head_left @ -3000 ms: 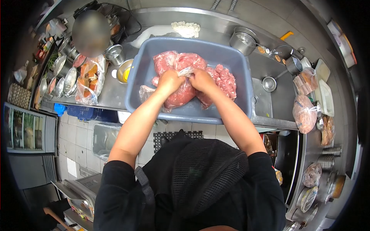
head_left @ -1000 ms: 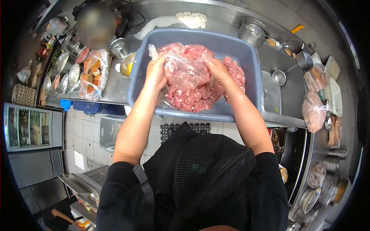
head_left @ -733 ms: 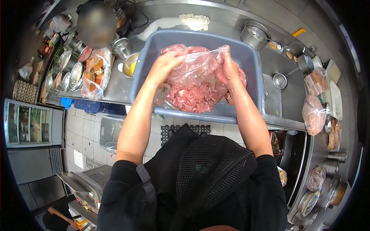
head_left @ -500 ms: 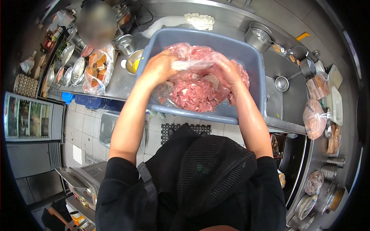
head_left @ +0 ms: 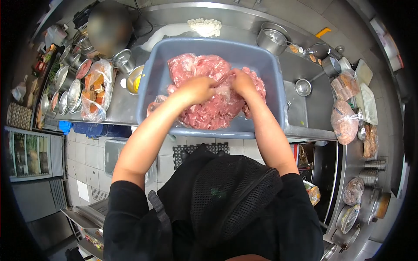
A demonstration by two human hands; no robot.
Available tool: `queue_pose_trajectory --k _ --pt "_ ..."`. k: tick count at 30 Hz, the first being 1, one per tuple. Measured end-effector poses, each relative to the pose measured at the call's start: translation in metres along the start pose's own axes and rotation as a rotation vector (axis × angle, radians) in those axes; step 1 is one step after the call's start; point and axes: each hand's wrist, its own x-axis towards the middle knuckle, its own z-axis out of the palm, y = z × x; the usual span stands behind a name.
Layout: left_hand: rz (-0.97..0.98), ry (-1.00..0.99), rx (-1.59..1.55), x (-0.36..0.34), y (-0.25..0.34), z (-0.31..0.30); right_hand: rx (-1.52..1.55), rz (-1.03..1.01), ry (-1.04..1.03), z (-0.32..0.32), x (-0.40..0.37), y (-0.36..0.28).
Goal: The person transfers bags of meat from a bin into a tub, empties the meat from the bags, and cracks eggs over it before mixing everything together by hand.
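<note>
— Where are the hands?
— Upper centre of the frame, inside the blue tub. The left hand is curled tight on the clear plastic bag. The right hand pinches the same bag just beside it.
— And the meat?
— The raw meat fills the bag and lies in the tub, which stands on the steel worktop.

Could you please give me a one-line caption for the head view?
Left hand and right hand grip a bag of raw meat in a blue tub.
</note>
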Motion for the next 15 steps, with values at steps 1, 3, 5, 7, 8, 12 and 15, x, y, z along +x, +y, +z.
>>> queue_pose_trajectory --k 1,3,5,7,8,12,15 --pt "0.142 0.113 0.042 0.022 -0.008 0.026 0.167 0.157 0.088 -0.01 -0.003 0.002" --pt "0.047 0.035 0.089 0.053 0.008 0.046 0.398 0.373 0.178 -0.022 -0.003 0.014" --pt "-0.047 -0.042 0.162 0.086 0.01 0.068 0.445 0.442 0.18 -0.017 0.003 0.031" --pt "-0.146 -0.123 0.205 0.106 0.015 0.074 0.499 0.521 0.181 -0.023 0.003 0.036" --pt "-0.139 -0.132 0.216 0.115 0.014 0.076 0.472 0.528 0.187 -0.023 0.003 0.036" --pt "-0.252 -0.09 0.146 0.128 0.009 0.078 0.456 0.426 0.27 -0.013 0.008 0.043" --pt "-0.343 0.11 -0.532 0.123 0.007 0.071 0.722 0.383 0.18 -0.013 0.01 0.047"
